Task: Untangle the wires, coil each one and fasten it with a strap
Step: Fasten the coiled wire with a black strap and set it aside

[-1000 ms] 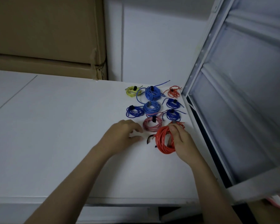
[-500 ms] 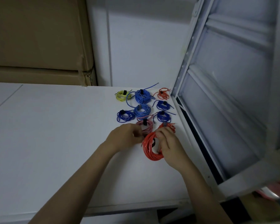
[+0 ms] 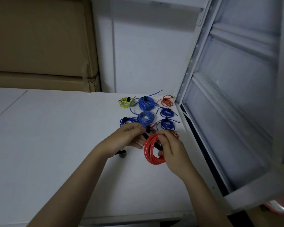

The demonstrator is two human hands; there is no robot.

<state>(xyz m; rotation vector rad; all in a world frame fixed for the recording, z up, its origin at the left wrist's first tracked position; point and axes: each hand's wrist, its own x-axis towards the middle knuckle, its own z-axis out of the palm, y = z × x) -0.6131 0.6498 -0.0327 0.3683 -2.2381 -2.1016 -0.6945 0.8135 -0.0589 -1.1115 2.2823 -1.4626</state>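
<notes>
- Right hand [image 3: 171, 149] grips a large coil of red-orange insulated wire [image 3: 152, 150] on its right side; fingers curl through the centre of the coil and the thumb sits on top. Coil is tilted up, lower edge close to the white tabletop [image 3: 56, 136]; contact with the table cannot be told.
- A black fabric strap [image 3: 152, 141] runs across the open centre of the red-orange coil, from the left hand toward the right hand's fingers.
- Left hand [image 3: 126, 140] pinches the upper end of the black strap between thumb and curled fingers, just left of the coil.
- A second short black strap piece [image 3: 121, 153] lies on the table below the left wrist, apart from the coil.
- Finished coils lie in a cluster at the far right of the table, each with a dark strap:
- yellow-green wire coil [image 3: 125, 102], far left of the back row;
- large mid-blue wire coil [image 3: 146, 103] beside it, one loose end trailing toward the wall;
- small red wire coil [image 3: 166, 101] at the back right corner;
- second mid-blue coil [image 3: 145, 117] in the middle row, dark blue coil [image 3: 167, 112] to its right;
- another dark blue coil [image 3: 127, 122] partly behind the left hand's fingers, a further dark blue coil [image 3: 167, 124] on the right;
- pink wire coil [image 3: 152, 126] mostly hidden by the hands.
- A small red wire bundle [image 3: 175, 134] shows just past the right hand's knuckles.
- White panelled metal door [image 3: 228, 95] stands open at the table's right edge.
- Brown cardboard boxes [image 3: 39, 46] are stacked against the wall at back left.
</notes>
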